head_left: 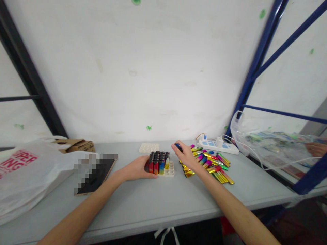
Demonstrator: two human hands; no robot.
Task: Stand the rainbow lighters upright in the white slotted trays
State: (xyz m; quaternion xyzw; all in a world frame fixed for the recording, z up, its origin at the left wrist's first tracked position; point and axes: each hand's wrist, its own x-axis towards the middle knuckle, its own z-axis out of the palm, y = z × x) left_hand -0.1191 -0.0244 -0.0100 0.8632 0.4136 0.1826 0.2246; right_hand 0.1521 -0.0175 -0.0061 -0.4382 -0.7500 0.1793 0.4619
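Note:
Several lighters [156, 166] stand upright in rows in a white tray [169, 173] with round holes. They fill its left and middle part, and bare holes show on its right. My left hand [138, 168] is wrapped round the left side of the tray and lighters, thumb along the front, other fingers mostly hidden behind. To the right of the tray, my right hand [186, 157] is closed on a dark blue lighter [178, 147], raised above the table. Beside and partly behind that hand lies a loose pile of shiny multicoloured lighters [208, 162].
Another white holed tray [149, 148] lies near the wall. A white power strip [220, 146] with plugs sits behind the pile. At left are a dark flat device [98, 175], a plastic bag [33, 173] and cardboard [79, 145]. A blue metal frame [247, 81] rises at right.

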